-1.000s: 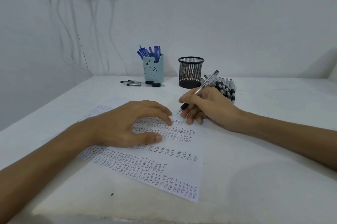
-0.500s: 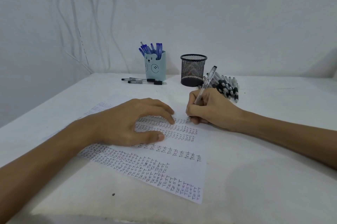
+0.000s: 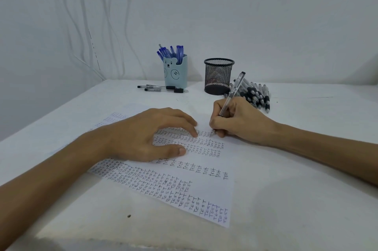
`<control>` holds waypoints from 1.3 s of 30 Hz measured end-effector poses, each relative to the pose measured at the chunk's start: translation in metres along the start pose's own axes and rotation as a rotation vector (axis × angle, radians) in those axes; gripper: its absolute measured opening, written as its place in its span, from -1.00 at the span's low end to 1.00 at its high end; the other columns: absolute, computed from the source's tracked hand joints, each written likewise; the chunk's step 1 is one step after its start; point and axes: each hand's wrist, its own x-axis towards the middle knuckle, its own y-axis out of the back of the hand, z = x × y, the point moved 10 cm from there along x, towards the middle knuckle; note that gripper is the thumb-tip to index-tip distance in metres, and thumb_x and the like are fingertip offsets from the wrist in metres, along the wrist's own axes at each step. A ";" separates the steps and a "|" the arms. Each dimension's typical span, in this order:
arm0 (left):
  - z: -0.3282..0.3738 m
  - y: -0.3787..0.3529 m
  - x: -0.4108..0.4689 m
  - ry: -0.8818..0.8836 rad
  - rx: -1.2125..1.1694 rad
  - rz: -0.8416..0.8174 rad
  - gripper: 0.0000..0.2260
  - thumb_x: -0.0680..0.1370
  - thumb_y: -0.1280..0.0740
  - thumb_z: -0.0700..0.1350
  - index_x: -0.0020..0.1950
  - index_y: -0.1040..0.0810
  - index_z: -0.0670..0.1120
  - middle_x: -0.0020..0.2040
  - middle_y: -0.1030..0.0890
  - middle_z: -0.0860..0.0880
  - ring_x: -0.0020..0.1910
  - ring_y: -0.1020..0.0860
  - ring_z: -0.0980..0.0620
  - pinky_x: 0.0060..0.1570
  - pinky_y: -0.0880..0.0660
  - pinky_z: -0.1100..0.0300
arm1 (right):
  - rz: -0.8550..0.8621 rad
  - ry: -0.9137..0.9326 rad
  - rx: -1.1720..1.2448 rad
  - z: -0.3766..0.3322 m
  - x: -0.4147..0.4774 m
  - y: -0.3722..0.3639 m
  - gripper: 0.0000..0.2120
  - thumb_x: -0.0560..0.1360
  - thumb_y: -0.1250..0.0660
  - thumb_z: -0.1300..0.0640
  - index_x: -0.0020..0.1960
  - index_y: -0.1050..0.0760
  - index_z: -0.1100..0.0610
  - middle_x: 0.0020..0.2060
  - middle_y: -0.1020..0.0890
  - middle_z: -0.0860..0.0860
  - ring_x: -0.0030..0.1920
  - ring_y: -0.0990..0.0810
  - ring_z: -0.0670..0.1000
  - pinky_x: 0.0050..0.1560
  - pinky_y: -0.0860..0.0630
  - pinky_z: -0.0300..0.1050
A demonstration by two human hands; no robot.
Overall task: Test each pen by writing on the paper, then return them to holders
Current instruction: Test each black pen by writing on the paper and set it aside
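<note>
The left hand [image 3: 147, 134] lies palm down on the paper [image 3: 204, 189], fingers spread and slightly arched, thumb stretched flat, forearm reaching in from the lower left. The right hand [image 3: 239, 122] pinches a pen [image 3: 233, 91] in curled fingers. The pen's tip, half hidden, seems to touch the sheet, and the forearm enters from the right.

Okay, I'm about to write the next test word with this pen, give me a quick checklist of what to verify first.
1. Right hand grips the clear pen: ok.
2. Its tip is down on the paper: ok.
3. Left hand presses the paper flat: ok.
4. Ink flowing from this pen: cannot tell.
5. Black mesh holder upright, top unblocked for the return: ok.
</note>
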 end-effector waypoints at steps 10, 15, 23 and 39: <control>0.002 0.000 0.000 -0.002 -0.002 -0.003 -0.67 0.61 -0.37 0.17 0.38 -0.55 0.22 0.46 -0.45 0.30 0.48 -0.38 0.25 0.47 -0.29 0.19 | 0.021 -0.029 0.000 -0.001 0.000 0.001 -0.81 0.50 -0.37 0.37 -0.27 -0.49 0.24 -0.49 -0.59 0.10 -0.50 -0.42 -0.04 -0.46 -0.32 -0.30; 0.000 0.000 0.000 -0.001 -0.008 -0.002 -0.68 0.62 -0.37 0.16 0.38 -0.55 0.23 0.46 -0.45 0.29 0.49 -0.39 0.23 0.49 -0.32 0.10 | 0.022 -0.036 0.002 -0.002 -0.001 0.001 -0.79 0.50 -0.36 0.38 -0.29 -0.48 0.22 -0.50 -0.58 0.11 -0.55 -0.38 -0.10 -0.49 -0.30 -0.34; 0.001 0.000 0.000 -0.003 -0.011 -0.010 -0.67 0.62 -0.37 0.17 0.38 -0.54 0.24 0.47 -0.44 0.29 0.50 -0.38 0.21 0.49 -0.33 0.04 | 0.051 -0.044 -0.027 0.001 0.000 0.004 -0.83 0.49 -0.38 0.34 -0.27 -0.49 0.23 -0.48 -0.60 0.09 -0.47 -0.42 -0.01 -0.46 -0.32 -0.30; 0.000 0.000 0.000 -0.007 -0.026 -0.001 -0.67 0.61 -0.37 0.19 0.38 -0.54 0.24 0.47 -0.45 0.28 0.49 -0.40 0.19 0.48 -0.36 -0.03 | 0.073 -0.038 -0.036 0.002 0.002 0.007 -0.83 0.48 -0.37 0.32 -0.27 -0.48 0.23 -0.47 -0.60 0.11 -0.52 -0.38 -0.06 -0.48 -0.32 -0.30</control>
